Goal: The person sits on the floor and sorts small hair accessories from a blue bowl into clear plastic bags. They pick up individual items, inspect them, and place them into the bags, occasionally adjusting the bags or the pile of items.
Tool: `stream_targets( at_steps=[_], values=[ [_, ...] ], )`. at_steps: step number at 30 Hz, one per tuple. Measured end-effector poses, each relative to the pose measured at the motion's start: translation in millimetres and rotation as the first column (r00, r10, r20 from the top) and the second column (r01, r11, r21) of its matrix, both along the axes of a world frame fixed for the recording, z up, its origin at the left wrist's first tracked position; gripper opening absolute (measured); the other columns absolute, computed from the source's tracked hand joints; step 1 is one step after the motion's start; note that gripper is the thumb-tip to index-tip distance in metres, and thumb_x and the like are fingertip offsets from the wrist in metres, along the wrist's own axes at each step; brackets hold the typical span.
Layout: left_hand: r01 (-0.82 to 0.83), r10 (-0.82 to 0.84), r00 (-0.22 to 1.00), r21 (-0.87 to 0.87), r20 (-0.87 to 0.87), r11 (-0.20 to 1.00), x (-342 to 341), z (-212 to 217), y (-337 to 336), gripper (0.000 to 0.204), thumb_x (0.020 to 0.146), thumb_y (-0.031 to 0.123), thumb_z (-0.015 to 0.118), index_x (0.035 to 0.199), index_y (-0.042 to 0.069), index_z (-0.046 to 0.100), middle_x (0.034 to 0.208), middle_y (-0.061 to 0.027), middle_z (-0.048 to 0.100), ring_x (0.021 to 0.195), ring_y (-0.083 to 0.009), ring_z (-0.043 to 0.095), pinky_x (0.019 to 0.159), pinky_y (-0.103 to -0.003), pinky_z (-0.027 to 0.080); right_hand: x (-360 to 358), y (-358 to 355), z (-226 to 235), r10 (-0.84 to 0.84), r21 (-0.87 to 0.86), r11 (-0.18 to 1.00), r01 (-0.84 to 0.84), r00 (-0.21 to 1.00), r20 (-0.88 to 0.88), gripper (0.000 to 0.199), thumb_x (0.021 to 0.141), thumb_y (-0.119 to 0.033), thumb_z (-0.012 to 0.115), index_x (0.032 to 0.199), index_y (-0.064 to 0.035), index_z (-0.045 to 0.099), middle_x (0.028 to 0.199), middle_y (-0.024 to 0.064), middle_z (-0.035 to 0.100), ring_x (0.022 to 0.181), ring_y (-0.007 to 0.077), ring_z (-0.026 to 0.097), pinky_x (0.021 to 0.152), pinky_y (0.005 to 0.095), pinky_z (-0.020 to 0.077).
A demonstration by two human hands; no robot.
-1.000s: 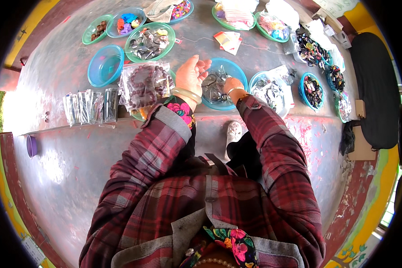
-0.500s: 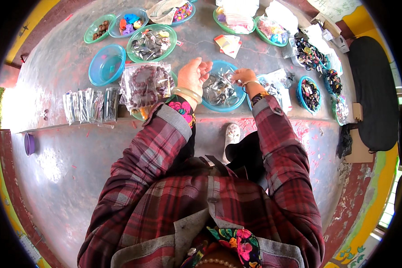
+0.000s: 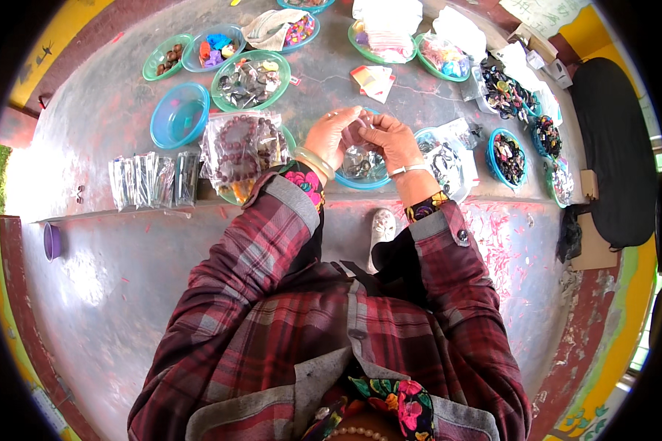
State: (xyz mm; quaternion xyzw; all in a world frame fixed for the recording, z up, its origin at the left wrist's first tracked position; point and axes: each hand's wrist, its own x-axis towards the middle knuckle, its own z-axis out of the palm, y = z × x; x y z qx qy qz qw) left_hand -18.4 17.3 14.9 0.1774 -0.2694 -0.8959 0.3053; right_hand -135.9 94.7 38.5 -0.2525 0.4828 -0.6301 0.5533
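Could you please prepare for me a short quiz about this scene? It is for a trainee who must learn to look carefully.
1. True or false: the left hand's grip and the right hand's grip meet over a blue basin.

2. What lies just left of the clear bag of dark red beads?
a) the white shoe
b) a row of slim wrapped packets
c) the purple container

3. Fill in: the round brown objects lie in a ____ bowl.

Key:
1. True; a small translucent item shows between them, its kind unclear.
2. b
3. green
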Motion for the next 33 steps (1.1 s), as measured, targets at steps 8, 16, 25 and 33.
stream_targets(
  at_steps=[8,16,25,33],
  values=[
    [-0.099,0.1,0.995,0.061,-0.019,0.993,2,7,0,0.011,0.08,0.011,0.058,0.084,0.0,0.056,0.092,-0.0187,0.06,0.079,-0.0174,0.059,0.069,-0.027,0.049,4,3,-3,0.171,0.195,0.968,-0.155,0.983,-0.066,0.021,0.072,-0.013,0.068,0.086,0.001,0.062,0.074,0.0077,0.063,0.062,0.0146,0.06,0.057,0.0227,0.0466],
    [-0.219,0.221,0.975,0.056,-0.032,0.974,3,13,3,0.012,0.078,0.011,0.06,0.084,0.001,0.056,0.091,-0.0183,0.06,0.089,-0.0215,0.058,0.074,-0.029,0.048,8,2,0,0.227,0.205,0.96,-0.19,0.957,-0.178,0.015,0.07,-0.011,0.07,0.077,0.0004,0.063,0.066,0.0065,0.061,0.057,0.0133,0.058,0.054,0.0233,0.0467],
    [-0.181,0.181,0.983,0.022,-0.041,0.983,9,3,-11,0.013,0.079,0.012,0.06,0.084,0.001,0.057,0.095,-0.0143,0.06,0.085,-0.0193,0.057,0.071,-0.028,0.046,-26,6,8,0.57,0.408,0.82,-0.401,0.635,-0.521,0.026,0.069,-0.021,0.064,0.085,-0.0008,0.064,0.072,0.0071,0.063,0.064,0.0122,0.06,0.055,0.0239,0.0461],
    [0.145,-0.136,0.987,-0.103,0.084,0.984,1,11,6,0.023,0.083,0.025,0.058,0.093,0.004,0.058,0.091,-0.0034,0.059,0.082,-0.0123,0.055,0.074,-0.027,0.045,-21,3,11,0.236,0.139,0.97,-0.199,0.909,-0.344,0.023,0.075,-0.021,0.066,0.089,-0.0031,0.064,0.073,0.0005,0.061,0.061,0.0052,0.051,0.053,0.0196,0.0364]
  ],
)
